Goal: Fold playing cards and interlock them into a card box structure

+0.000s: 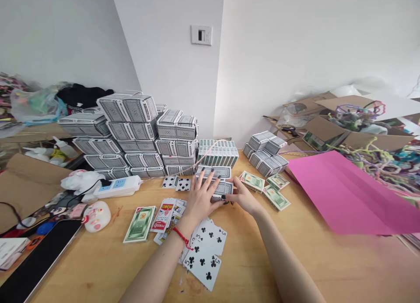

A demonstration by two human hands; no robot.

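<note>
Two grey-backed playing-card blocks lie one behind the other at the table's middle. My left hand [203, 195] reaches over the front block [224, 188], its fingers spread across the top onto the rear block [223, 171] and its thumb at the near side. My right hand [244, 195] pinches the right end of the front block between thumb and fingers. Below my left wrist lie loose playing cards [206, 250], clubs face up. A red card box [163, 216] and a green card box [140, 224] lie to the left. Directly behind stands a row of green-edged card packs [218, 152].
Tall stacks of grey card blocks [131, 132] stand back left, with a smaller stack [267, 152] back right. Green packs [276, 197] lie right of my hands. A power strip [116, 187], a phone-like black slab [41, 259] and a pink sheet [348, 198] flank the work area.
</note>
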